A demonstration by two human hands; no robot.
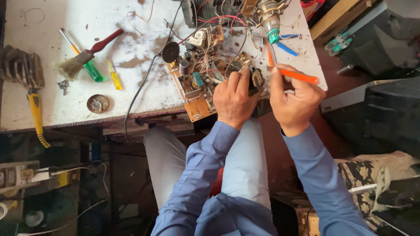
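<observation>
An orange circuit board (199, 107) crowded with components and coloured wires lies at the near edge of a stained white worktable (52, 109). My left hand (232, 99) grips the board's right end, fingers closed over a black component there. My right hand (294, 98) holds an orange-handled tool (302, 77); its thin orange shaft points up and left toward the board. Both arms wear blue sleeves.
On the table lie a red-handled brush (85, 54), a green-handled screwdriver (92, 72), a small yellow screwdriver (114, 78), a round tin of screws (98, 104) and a yellow-handled tool (36, 116). A wired metal part (269, 15) sits at the back. Dark casings stand right.
</observation>
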